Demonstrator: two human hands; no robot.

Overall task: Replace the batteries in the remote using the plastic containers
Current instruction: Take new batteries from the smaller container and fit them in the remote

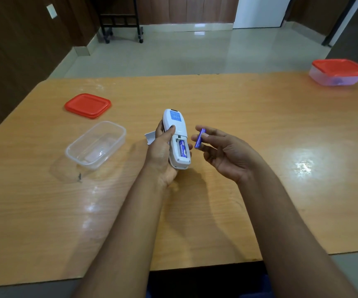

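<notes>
My left hand (162, 153) grips a white remote (177, 123) back side up above the middle of the table. Its battery bay is uncovered and one purple battery (182, 149) lies inside. The white battery cover (150, 137) pokes out behind my left fingers. Just right of the remote, my right hand (223, 150) pinches a second purple battery (200, 139) between thumb and fingertips. An empty clear container (96, 145) stands to the left, with its red lid (88, 105) lying behind it.
A closed clear container with a red lid (338, 72) stands at the far right corner of the wooden table (238, 190); something purple shows through its wall. A black wheeled rack (120, 20) stands on the floor beyond the table.
</notes>
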